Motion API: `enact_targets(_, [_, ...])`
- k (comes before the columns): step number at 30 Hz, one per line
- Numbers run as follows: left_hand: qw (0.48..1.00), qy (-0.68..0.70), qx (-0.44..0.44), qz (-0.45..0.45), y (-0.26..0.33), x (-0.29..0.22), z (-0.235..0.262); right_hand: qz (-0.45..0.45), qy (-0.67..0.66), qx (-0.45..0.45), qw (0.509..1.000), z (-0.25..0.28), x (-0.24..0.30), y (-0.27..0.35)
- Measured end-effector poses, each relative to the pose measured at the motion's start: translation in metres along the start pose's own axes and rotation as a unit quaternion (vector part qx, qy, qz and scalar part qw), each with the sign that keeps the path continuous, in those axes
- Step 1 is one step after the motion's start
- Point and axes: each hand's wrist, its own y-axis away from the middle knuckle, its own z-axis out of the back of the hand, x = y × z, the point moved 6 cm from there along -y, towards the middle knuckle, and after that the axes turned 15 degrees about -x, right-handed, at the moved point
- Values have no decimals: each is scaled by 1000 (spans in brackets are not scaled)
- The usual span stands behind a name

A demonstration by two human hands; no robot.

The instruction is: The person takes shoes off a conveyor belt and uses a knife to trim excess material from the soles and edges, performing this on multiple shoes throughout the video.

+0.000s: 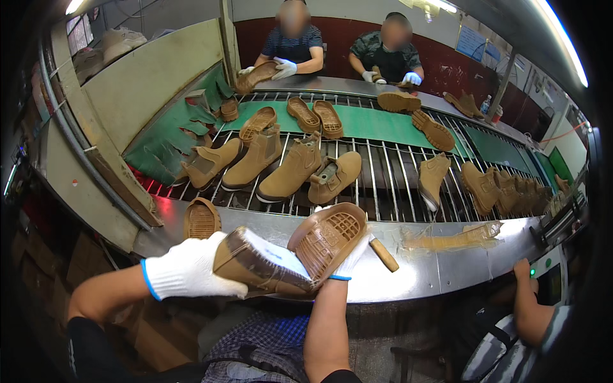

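At the near edge of the surface (pixel 456 265), holding a brown boot (pixel 237 263) in the left hand (pixel 182 268), fingers wrapped round one end, pointed lengthwise down rightward, apparently touching a sole (pixel 319 246) tilted up rightward on the right hand (pixel 353 258); cannot tell the grip of those mostly hidden fingers.

Left grip (pixel 191 271) white-gloved, curled closed; left forearm (pixel 107 295) angles in from lower left. Right grip (pixel 353 260) gloved, mostly hidden; right forearm (pixel 327 325) runs nearly upright.
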Motion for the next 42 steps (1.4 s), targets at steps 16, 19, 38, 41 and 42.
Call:
enact_targets(16, [953, -83, -3, -292, -7, -84, 2, 208, 258, 369, 868, -95, 61, 155])
enact_targets(19, [949, -72, -12, -307, -10, -82, 1, 85, -50, 222, 970, -76, 54, 133])
enact_targets(38, [917, -58, 5, -396, -53, -152, -3, 195, 337, 310, 868, -107, 114, 131])
enact_targets(41, [929, -87, 37, -358, -67, -161, 3, 163, 420, 311, 837, -118, 136, 120])
enact_targets(42, [924, -53, -10, -378, -70, -159, 5, 156, 448, 311, 823, -124, 140, 114])
